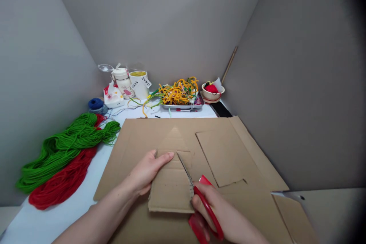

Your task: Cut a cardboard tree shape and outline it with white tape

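My left hand (150, 169) grips the left edge of a small cardboard piece (170, 194), thumb on top and fingers beneath. Red-handled scissors (207, 207) are in my right hand (213, 202), their narrow blades pointing up and left along the right part of the piece. The blade tip lies near the piece's top edge. Ragged edges show on the piece's right side. Under both hands lies a large cardboard sheet (137, 133). A separate rectangular cardboard piece (221, 158) rests on it at the right.
Green yarn (61, 145) and red yarn (64, 183) lie at the left. Behind are blue yarn (95, 104), a bottle (123, 84), a white cup (139, 85), a tray (183, 106) of yellow yarn, a pen (186, 110), a bowl (212, 93) and a black phone-like object (220, 109).
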### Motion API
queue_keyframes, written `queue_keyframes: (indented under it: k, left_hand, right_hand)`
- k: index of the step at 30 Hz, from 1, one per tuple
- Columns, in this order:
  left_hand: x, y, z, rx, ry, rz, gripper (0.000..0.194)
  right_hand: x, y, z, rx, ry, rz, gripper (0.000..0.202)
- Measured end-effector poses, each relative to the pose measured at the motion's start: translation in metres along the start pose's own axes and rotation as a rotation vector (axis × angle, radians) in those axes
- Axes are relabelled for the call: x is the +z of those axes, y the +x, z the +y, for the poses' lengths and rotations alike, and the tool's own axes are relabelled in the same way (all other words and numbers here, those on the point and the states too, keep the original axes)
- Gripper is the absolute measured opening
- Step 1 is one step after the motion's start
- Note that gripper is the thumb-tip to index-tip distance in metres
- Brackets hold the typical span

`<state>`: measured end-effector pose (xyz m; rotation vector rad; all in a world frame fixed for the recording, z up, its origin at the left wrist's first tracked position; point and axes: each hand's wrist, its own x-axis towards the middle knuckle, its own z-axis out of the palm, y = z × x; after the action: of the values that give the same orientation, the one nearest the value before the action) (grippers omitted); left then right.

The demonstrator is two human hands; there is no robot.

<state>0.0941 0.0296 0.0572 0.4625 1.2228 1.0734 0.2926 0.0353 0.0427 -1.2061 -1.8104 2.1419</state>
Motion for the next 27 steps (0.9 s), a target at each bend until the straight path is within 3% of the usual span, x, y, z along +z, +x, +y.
queue_keyframes:
  k: [9, 15, 27]
  left_hand:
    - [0.0009, -0.0019, 0.0006, 0.020, 0.000, -0.032, 0.036]
    - [0.0011, -0.0043, 0.0012, 0.022, -0.006, -0.048, 0.037]
    - [0.0006, -0.0060, 0.0013, 0.018, -0.016, -0.040, 0.038]
  right_hand:
    - [-0.0103, -0.0008, -0.0008, -0.140, -0.384, 0.141, 0.031]
    - [-0.0076, -0.0033, -0.0021, -0.220, -0.402, 0.148, 0.032]
    - [-0.0032, -0.0025, -0.0066, -0.191, -0.307, 0.186, 0.038]
